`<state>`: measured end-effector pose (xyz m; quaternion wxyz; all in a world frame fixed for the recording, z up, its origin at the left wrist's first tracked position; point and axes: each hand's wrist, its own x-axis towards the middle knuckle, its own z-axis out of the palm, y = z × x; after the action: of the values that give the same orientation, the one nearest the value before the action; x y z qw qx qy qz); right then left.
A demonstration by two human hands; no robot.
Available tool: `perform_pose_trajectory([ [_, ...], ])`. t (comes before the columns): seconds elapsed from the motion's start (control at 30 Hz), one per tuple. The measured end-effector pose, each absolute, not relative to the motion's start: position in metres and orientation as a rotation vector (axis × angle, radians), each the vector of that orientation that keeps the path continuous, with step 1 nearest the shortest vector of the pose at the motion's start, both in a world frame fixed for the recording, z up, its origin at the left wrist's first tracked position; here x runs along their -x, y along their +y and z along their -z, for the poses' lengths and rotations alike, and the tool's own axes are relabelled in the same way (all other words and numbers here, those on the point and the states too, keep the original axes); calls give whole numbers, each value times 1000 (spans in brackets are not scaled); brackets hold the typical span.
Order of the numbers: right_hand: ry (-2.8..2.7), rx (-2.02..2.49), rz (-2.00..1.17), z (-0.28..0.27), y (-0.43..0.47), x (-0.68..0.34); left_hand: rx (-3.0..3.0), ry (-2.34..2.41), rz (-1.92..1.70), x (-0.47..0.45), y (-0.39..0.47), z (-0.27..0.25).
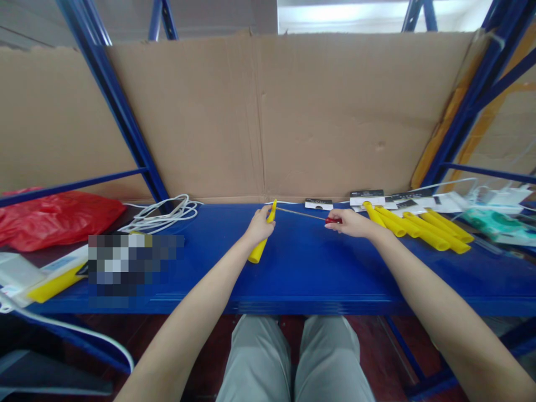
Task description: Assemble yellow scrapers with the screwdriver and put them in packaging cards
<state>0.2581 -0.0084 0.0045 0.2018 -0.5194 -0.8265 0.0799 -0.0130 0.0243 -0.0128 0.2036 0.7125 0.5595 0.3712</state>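
1. The yellow tube (258,250) is in the left hand (258,225), its narrow end standing up past the grip and its wider, rounded end slanting down below it, toward the person.
2. The left hand's fingers are closed around the tube's middle, with no visible gap.
3. A screwdriver (333,221) with a red handle and thin metal shaft lies to the right of that grip; its shaft points left toward the tube's narrow end. Whether the tip touches the tube or sits inside it, I cannot tell.
4. The right hand (350,223) has its fingers closed on the red handle.
5. Both hands are above the blue bench (314,268), well apart, with the shaft spanning between them.
6. Just beyond the right grip is a small black-and-white box (319,205).
7. Right of the right grip, several yellow tubes (431,239) lie side by side, near more black-and-white packaging (367,199).
8. Left of the left grip, a white cable (172,216) lies in loose coils; farther left are a red plastic bag (62,216) and another yellow piece (56,283).
9. Behind both grips stands a cardboard panel (335,117).
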Motion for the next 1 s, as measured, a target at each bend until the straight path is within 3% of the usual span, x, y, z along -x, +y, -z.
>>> perform_pose_trajectory([
  [0.27,-2255,1467,-311,-4,-8,-262,-1948,1533,-1118,13,21,12],
  [0.6,-2168,1673,-74,6,8,-285,-1586,1581,-1277,25,31,9],
  [1.0,-2137,1850,-34,15,18,-303,-1555,1605,-1092,18,26,16],
])
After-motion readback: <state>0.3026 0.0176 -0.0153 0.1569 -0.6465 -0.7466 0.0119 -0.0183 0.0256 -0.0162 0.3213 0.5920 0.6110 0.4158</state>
